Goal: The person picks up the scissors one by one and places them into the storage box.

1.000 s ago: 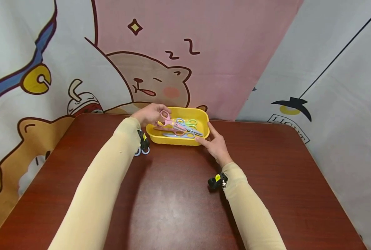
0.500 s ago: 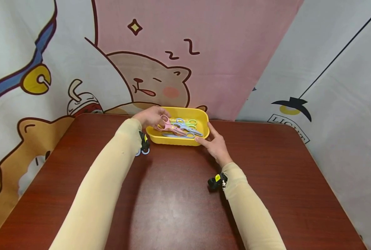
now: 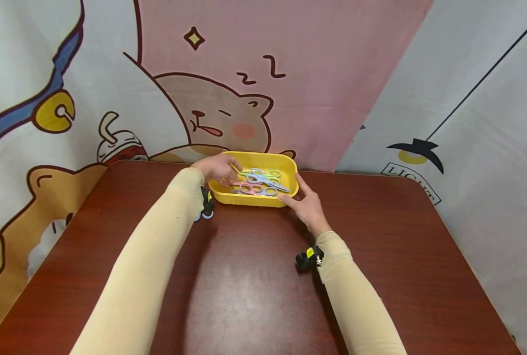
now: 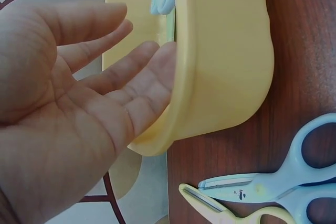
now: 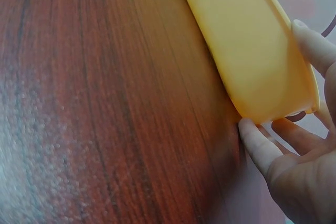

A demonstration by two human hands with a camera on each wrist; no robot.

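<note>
The left hand (image 3: 217,167) reaches into a yellow basin (image 3: 247,199) of scissors (image 3: 265,181); the right hand (image 3: 308,206) holds its right end.

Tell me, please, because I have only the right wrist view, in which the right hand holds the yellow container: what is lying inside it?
Observer: The head view shows several scissors inside the yellow container, among them pink scissors and blue scissors.
Operator: Thank you. Is the left hand holding something?
Observer: In the left wrist view, I see nothing held by the left hand.
Operator: Understood. Are there also scissors outside the container?
Observer: Yes, light blue scissors and partly visible yellow scissors lie on the table near it.
</note>
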